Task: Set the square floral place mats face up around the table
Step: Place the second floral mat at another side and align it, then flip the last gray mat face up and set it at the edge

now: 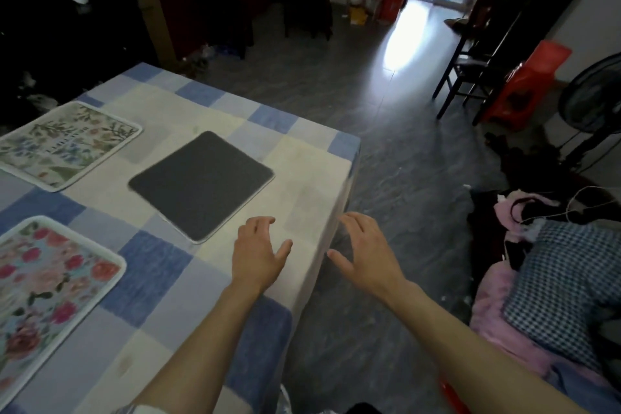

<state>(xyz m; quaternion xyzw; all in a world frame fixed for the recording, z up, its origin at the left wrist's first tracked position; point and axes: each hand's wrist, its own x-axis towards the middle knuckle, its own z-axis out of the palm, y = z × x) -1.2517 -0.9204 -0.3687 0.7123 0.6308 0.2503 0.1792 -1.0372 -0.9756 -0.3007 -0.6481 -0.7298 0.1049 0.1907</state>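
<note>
Mat lies dark side up just beyond both hands — left, right — spread, empty.

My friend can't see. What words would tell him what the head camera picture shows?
Two empty hands, left hand and right hand, reach over the corner of a table with a blue checked tablecloth. A dark grey mat lies face down near them; a rose mat and a leafy mat lie face up farther left.

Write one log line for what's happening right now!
mats: two floral face up | grey mat face down | left hand open, empty | right hand open, empty
</note>
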